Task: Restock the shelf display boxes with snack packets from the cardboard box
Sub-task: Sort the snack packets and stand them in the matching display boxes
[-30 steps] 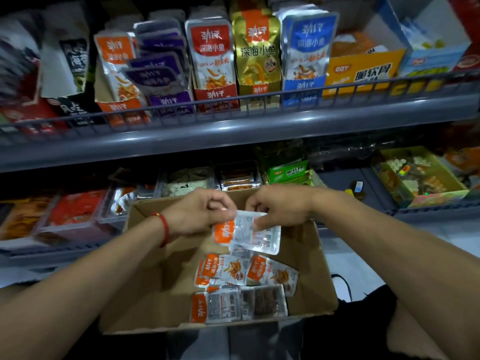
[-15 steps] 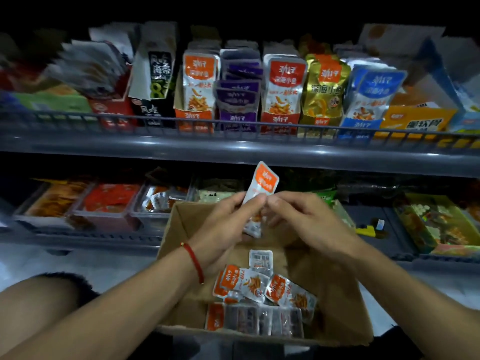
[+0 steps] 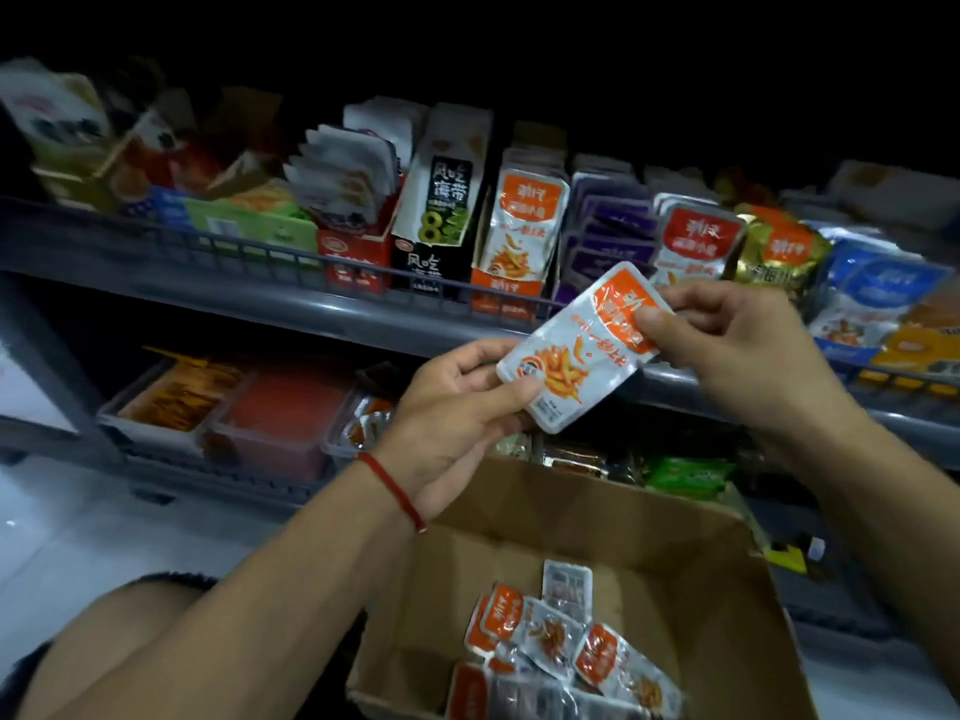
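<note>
While you hold above the cardboard box (image 3: 675, 553):
Left hand (image 3: 457, 407): pinching your packet (image 3: 576, 350)'s lower end.
Right hand (image 3: 727, 345): gripping its orange top.

A grey metal shelving unit (image 3: 218, 298) crossed the frame, with a wire rail (image 3: 156, 246) along the front edge of its upper shelf. The floor (image 3: 78, 517) at the lower left was pale and glossy. The top of the frame was fully dark.
</note>
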A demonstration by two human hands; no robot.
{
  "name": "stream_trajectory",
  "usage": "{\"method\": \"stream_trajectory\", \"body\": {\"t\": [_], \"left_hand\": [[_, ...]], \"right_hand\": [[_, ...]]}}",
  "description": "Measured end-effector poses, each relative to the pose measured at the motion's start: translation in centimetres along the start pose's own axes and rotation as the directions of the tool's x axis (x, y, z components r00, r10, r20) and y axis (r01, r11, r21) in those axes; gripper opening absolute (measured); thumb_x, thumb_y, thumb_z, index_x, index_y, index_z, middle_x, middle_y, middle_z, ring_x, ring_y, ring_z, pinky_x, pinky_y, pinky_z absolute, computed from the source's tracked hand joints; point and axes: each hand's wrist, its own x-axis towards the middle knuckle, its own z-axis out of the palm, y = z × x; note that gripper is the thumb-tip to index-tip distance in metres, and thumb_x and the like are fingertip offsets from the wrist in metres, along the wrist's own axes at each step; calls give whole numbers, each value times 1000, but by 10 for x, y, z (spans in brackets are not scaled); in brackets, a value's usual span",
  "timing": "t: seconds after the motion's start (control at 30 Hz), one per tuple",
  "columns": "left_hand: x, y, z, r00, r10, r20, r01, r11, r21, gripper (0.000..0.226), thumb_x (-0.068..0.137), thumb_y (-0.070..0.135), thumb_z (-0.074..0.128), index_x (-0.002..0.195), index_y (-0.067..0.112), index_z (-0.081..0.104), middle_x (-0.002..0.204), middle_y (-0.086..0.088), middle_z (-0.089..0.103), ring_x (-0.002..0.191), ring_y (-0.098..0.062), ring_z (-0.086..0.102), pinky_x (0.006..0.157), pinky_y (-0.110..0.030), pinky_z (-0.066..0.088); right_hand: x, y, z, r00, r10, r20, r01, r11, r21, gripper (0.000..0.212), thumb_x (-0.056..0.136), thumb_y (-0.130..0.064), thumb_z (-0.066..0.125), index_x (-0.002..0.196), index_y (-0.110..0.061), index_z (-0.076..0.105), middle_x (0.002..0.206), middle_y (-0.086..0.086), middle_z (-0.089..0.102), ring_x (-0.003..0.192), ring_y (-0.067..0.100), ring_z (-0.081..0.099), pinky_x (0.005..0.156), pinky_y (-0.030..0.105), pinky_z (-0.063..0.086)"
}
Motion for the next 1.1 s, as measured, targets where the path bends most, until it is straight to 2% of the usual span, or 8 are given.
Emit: {"method": "stream_trajectory", "body": {"t": [0.13, 0.23, 0.3, 0.43, 0.57, 0.73, 0.9, 1.1], "left_hand": [[7, 13, -8, 998, 37, -54, -47, 980, -192, 41, 76, 8, 70, 116, 6, 62, 111, -13, 74, 98, -22, 72, 78, -32, 61], [12, 18, -14, 987, 41, -153, -74, 973, -219, 31, 87, 14, 69, 117, 11, 65, 111, -10, 75, 100, -21, 72, 86, -32, 60], [14, 21, -21, 974, 27, -225, -69, 981, -184, 24, 95, 16, 64, 119, 16, 67, 114, -8, 75, 105, -22, 72, 91, -35, 58], [15, 29, -28, 947, 29, -320, -83, 984, -155, 17, 98, 17, 61, 114, 16, 68, 111, -9, 75, 100, -25, 73, 83, -32, 61], [14, 34, -29, 939, 12, -344, -77, 981, -177, 19, 97, 21, 61, 113, 13, 66, 108, -10, 76, 95, -25, 74, 80, -33, 61], [12, 38, -28, 936, 0, -352, -66, 982, -176, 19, 97, 20, 60, 111, 9, 65, 105, -12, 76, 89, -25, 73, 82, -36, 61], [12, 39, -27, 931, -14, -366, -53, 984, -171, 13, 97, 18, 59, 104, 10, 65, 105, -14, 75, 80, -23, 70, 75, -34, 59], [10, 40, -27, 932, -20, -362, -43, 986, -163, 14, 96, 18, 57, 104, 9, 64, 105, -14, 76, 81, -23, 71, 75, -34, 59]], "right_hand": [[39, -31, 7, 995, -86, 45, 94, 965, -245, 9, 93, -24, 74, 85, -19, 73, 81, -2, 78, 83, 17, 76, 78, 37, 60], [66, -60, 10, 973, -228, 38, 224, 884, -411, 11, 93, -34, 73, 83, -27, 72, 85, -8, 76, 78, 7, 70, 73, 34, 55], [83, -81, 11, 949, -312, 31, 286, 820, -497, 8, 94, -36, 70, 92, -29, 73, 91, -10, 74, 83, 4, 66, 74, 31, 51], [114, -99, 22, 908, -415, 52, 335, 648, -683, 22, 98, -35, 66, 111, -18, 73, 103, 0, 72, 91, 11, 63, 79, 30, 48], [141, -79, 45, 916, -376, 138, 337, 538, -772, 23, 97, -33, 67, 113, -17, 72, 109, 4, 72, 91, 14, 62, 78, 29, 46], [158, -67, 64, 938, -236, 254, 331, 399, -855, 29, 88, -39, 76, 110, -22, 69, 112, 9, 68, 100, 28, 64, 86, 45, 56], [163, -73, 68, 935, -128, 332, 355, 316, -880, 50, 76, -41, 86, 118, -20, 67, 116, 8, 68, 105, 29, 63, 85, 41, 53], [160, -74, 72, 890, -234, 392, 422, 91, -902, 53, 85, -43, 78, 128, -17, 62, 118, 12, 69, 107, 32, 64, 85, 42, 51]]}}
